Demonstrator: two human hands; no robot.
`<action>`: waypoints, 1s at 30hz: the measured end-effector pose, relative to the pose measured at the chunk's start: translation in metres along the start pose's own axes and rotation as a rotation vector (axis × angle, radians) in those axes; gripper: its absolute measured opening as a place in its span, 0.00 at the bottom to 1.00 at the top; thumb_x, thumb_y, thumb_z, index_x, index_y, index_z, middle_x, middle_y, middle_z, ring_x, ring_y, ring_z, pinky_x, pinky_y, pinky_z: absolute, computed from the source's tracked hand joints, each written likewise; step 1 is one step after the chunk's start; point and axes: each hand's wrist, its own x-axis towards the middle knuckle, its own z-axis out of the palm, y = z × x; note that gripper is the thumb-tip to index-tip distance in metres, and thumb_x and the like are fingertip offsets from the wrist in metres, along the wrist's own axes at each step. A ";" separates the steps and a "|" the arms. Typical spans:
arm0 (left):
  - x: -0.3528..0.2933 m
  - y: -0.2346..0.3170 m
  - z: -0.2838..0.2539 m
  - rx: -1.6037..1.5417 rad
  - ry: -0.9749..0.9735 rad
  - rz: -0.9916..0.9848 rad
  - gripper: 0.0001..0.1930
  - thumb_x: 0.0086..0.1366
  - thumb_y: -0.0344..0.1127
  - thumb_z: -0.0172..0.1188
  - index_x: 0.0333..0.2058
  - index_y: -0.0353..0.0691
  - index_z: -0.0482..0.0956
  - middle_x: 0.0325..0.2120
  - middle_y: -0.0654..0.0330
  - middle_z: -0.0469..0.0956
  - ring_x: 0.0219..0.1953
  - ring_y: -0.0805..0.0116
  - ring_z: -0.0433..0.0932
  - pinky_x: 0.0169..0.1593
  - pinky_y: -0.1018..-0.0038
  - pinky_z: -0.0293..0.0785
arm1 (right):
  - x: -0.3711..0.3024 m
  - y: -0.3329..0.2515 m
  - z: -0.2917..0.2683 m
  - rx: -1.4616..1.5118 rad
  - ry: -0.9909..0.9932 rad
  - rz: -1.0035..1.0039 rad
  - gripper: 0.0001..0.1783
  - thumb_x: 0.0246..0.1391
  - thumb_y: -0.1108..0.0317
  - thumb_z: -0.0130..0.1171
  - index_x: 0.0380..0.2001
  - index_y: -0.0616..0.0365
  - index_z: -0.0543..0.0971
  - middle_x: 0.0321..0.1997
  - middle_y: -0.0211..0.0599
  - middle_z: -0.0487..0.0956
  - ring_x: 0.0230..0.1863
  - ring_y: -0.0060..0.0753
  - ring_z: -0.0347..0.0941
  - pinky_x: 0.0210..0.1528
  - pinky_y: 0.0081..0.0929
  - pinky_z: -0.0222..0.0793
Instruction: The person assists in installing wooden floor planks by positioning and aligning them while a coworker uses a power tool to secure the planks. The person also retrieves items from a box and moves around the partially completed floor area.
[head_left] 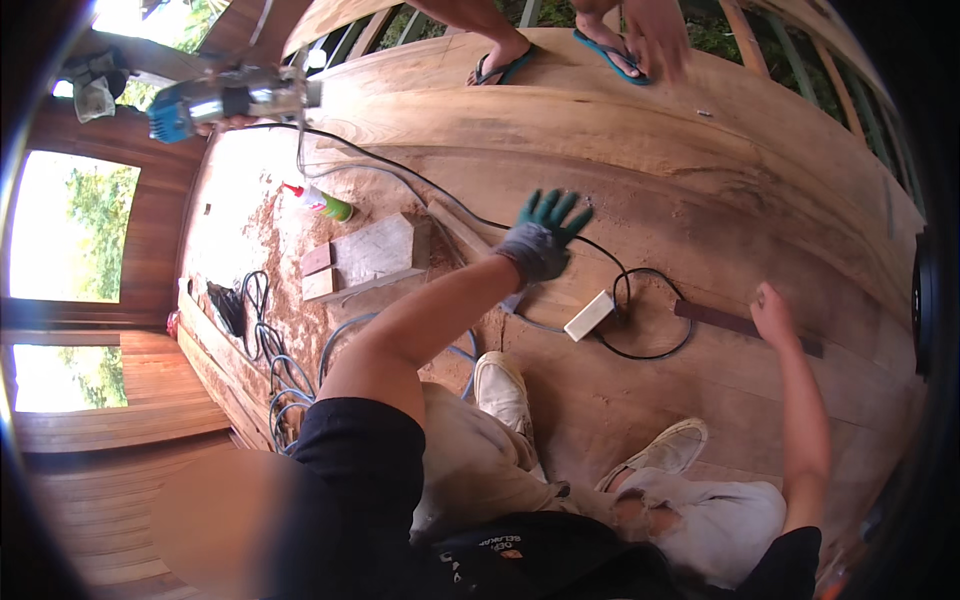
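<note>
My left hand [542, 237], in a grey and green glove, reaches over the wooden boards with its fingers spread and nothing in it. Beneath and beside it runs a black cable [460, 200], which loops around near a white power socket block [589, 316]. My right hand [773, 318] is bare and curled closed over a dark, narrow wood strip [715, 319] on the floor. Whether the fingers hold the strip or something else is hidden. At the upper left, another person's hand grips a blue and silver power tool [235, 100].
A green and white tube with a red tip [325, 202] lies among sawdust near a pale angular board [375, 255]. Coiled cables [283, 375] lie at left. Another person's sandalled feet [505, 62] stand at the far edge, by open floor joists [745, 40].
</note>
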 end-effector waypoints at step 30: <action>0.110 0.045 0.055 -0.632 -0.515 -0.392 0.18 0.64 0.46 0.53 0.43 0.39 0.79 0.45 0.42 0.79 0.48 0.42 0.78 0.53 0.53 0.74 | 0.154 -0.045 -0.058 -0.663 0.172 -0.231 0.47 0.52 0.82 0.54 0.73 0.40 0.52 0.72 0.48 0.62 0.68 0.55 0.63 0.63 0.43 0.70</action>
